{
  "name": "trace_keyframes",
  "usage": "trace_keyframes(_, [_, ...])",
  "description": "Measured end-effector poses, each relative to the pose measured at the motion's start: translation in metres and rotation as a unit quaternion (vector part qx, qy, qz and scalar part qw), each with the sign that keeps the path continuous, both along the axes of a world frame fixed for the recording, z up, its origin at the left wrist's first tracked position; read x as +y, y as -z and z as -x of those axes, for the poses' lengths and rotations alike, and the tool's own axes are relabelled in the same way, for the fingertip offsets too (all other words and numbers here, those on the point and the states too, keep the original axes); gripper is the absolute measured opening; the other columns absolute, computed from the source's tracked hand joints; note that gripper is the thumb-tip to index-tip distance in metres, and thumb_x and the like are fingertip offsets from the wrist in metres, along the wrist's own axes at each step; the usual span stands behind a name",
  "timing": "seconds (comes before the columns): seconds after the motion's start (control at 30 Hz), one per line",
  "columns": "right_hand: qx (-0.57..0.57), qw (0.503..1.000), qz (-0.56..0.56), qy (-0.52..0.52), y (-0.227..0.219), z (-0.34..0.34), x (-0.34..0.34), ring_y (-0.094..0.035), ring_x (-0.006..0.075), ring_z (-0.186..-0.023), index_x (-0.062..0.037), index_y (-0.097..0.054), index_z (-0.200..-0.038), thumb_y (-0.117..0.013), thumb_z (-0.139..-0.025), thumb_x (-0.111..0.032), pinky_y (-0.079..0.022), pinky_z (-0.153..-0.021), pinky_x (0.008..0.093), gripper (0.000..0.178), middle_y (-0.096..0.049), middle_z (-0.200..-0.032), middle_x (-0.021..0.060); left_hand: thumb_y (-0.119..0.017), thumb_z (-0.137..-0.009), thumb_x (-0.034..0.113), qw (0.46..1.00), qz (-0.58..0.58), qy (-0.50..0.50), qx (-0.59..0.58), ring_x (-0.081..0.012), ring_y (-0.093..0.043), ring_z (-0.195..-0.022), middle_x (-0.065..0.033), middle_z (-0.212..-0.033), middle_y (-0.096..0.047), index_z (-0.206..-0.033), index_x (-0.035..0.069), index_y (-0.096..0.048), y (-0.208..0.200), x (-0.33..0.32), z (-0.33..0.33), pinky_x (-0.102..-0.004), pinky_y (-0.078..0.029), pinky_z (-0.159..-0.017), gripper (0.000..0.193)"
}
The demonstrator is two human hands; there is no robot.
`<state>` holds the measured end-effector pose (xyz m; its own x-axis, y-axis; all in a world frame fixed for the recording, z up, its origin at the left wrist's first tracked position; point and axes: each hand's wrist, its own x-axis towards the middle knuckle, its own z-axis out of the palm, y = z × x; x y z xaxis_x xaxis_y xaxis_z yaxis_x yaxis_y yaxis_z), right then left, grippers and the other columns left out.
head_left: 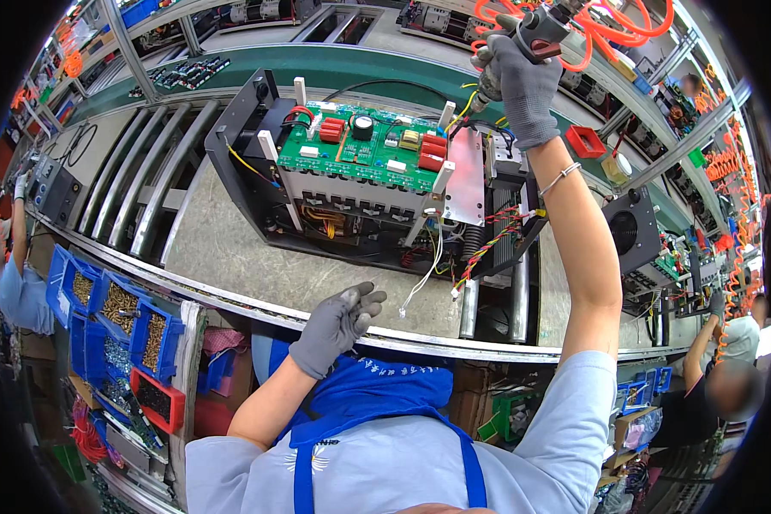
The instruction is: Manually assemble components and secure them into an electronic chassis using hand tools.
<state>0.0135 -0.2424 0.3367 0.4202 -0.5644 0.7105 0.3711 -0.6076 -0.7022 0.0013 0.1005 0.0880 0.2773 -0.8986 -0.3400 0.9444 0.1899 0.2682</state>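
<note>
My right hand (522, 94), in a grey glove, is raised at the far right of an opened black-framed machine (240, 184) and grips a pistol-shaped power screwdriver (543, 36). Its front end slants down toward the machine's right rear corner; whether the tip touches anything is hidden. My left hand (336, 330), also gloved, hovers by the bench's front edge with its fingers curled. What it holds, if anything, cannot be made out. On top of the machine lies a green circuit board (373, 150) with red components. Beside it stands a bare metal plate (467, 180).
Loose white wires (435, 270) and twisted coloured wires (488, 248) hang from the machine's front. Metal rollers (158, 171) run on the left. Blue bins (118, 308) of screws stand lower left, with a red bin (156, 401). Orange coiled hose (612, 34) hangs above. Co-workers are at both sides.
</note>
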Motion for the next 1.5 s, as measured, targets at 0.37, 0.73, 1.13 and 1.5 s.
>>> trace_keyframes(0.37, [0.009,0.995,-0.095,-0.030,-0.001,-0.020,-0.005,-0.066,0.0191,-0.059,0.0034,-0.065,-0.093,-0.063,-0.081,-0.007,-0.052,-0.051,0.0297,0.016,-0.065,-0.070,0.0130,-0.055,-0.097,0.021,0.990,-0.062,0.012,-0.129,-0.0104,-0.059,-0.079,-0.0092,-0.102,-0.061,-0.129,-0.006,-0.047,-0.020,-0.003,0.011,-0.0185,-0.051,-0.064,0.043])
trace_keyframes(0.73, [-0.088,0.994,-0.054,-0.021,-0.012,0.002,-0.001,-0.069,0.0200,-0.068,0.0019,-0.062,-0.105,-0.065,-0.080,-0.003,-0.052,-0.051,0.0278,0.025,-0.067,-0.086,0.0123,-0.051,-0.099,0.025,0.988,0.061,0.034,-0.140,-0.0096,-0.059,-0.078,-0.0091,-0.104,-0.061,-0.126,-0.001,-0.049,-0.060,-0.011,0.011,-0.0181,-0.051,-0.064,0.038])
trace_keyframes(1.13, [-0.154,0.939,-0.065,-0.301,0.010,0.183,0.169,-0.058,0.0217,-0.073,-0.0064,-0.051,-0.126,-0.068,-0.077,-0.017,-0.052,-0.056,0.0371,0.053,-0.056,-0.094,0.0102,-0.054,-0.097,0.033,0.995,0.087,0.026,-0.045,-0.0054,-0.059,-0.068,-0.0024,-0.091,-0.062,-0.114,0.007,-0.058,-0.115,-0.061,0.022,-0.0143,-0.048,-0.052,0.030])
trace_keyframes(1.5, [-0.206,0.942,-0.077,-0.254,0.025,0.175,0.154,-0.061,0.0240,-0.077,-0.0059,-0.049,-0.130,-0.064,-0.079,-0.013,-0.054,-0.059,0.0395,0.053,-0.058,-0.097,0.0125,-0.051,-0.099,0.033,0.990,0.129,0.055,-0.018,-0.0079,-0.063,-0.072,-0.0040,-0.090,-0.062,-0.119,0.006,-0.054,-0.094,-0.090,0.027,-0.0166,-0.050,-0.051,0.033])
